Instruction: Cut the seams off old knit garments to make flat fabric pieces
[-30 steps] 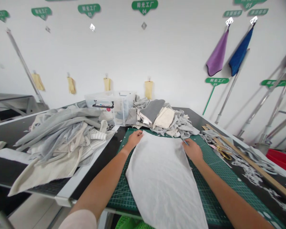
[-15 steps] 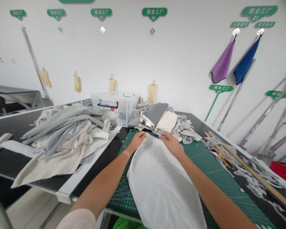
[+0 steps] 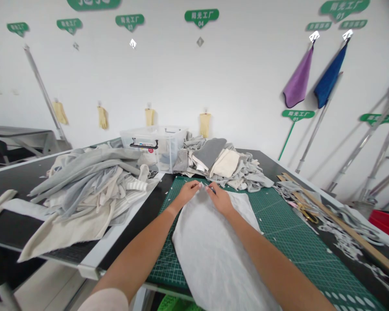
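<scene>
A pale grey cloth (image 3: 210, 242) lies over the green cutting mat (image 3: 272, 229) and hangs past the table's near edge. At its far end my left hand (image 3: 188, 192) pinches the edge. My right hand (image 3: 219, 198) is closed at the same edge, only a little to the right of the left one. Something thin and dark bluish shows between the right fingers, too small to name. Under my right forearm part of the cloth is hidden, and its right corner lies flat on the mat.
A heap of grey and cream cloths (image 3: 94, 177) lies left; another cloth pile (image 3: 227, 162) is behind the mat, beside a clear plastic box (image 3: 171, 151). Along the right are a wooden strip (image 3: 337, 216), gold-handled scissors (image 3: 307, 214) and fabric scraps (image 3: 346, 246).
My right hand has moved left, close to my left hand. The cloth's far edge, earlier stretched between both hands, is now gathered, and its right corner spreads on the mat. The view shifted slightly.
</scene>
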`<state>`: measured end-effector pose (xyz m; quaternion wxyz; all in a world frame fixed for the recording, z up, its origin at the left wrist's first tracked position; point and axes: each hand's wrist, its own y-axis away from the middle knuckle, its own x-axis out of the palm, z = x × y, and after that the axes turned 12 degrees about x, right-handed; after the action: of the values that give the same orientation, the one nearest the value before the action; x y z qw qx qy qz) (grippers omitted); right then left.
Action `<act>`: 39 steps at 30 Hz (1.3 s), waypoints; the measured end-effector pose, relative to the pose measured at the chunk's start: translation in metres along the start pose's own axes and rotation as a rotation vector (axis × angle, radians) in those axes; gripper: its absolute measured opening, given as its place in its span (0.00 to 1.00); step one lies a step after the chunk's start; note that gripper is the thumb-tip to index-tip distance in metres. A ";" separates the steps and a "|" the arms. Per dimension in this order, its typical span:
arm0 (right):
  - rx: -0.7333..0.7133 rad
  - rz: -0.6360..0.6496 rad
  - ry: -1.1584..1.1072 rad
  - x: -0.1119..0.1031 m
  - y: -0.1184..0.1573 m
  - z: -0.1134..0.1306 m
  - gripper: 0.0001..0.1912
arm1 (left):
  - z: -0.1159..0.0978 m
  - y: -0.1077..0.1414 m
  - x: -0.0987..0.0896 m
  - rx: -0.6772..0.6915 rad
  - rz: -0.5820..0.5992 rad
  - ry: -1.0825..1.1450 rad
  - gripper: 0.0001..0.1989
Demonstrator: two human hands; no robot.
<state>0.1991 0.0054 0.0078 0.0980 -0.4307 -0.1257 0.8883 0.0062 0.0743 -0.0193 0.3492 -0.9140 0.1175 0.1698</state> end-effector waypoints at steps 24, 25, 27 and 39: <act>-0.008 0.100 -0.001 0.004 -0.002 -0.005 0.19 | -0.016 0.002 0.002 0.074 0.126 -0.027 0.15; -0.009 0.105 0.000 0.005 -0.002 -0.005 0.19 | -0.015 0.002 0.002 0.065 0.130 -0.024 0.16; -0.016 0.112 0.000 0.005 -0.002 -0.006 0.19 | -0.013 0.002 0.002 0.045 0.131 -0.017 0.16; -0.067 0.107 -0.013 0.005 -0.002 -0.007 0.18 | -0.004 0.002 0.005 0.041 0.117 0.028 0.17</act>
<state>0.2016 0.0093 0.0004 0.0353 -0.4341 -0.1328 0.8903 0.0107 0.0698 -0.0196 0.3558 -0.9005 0.1792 0.1745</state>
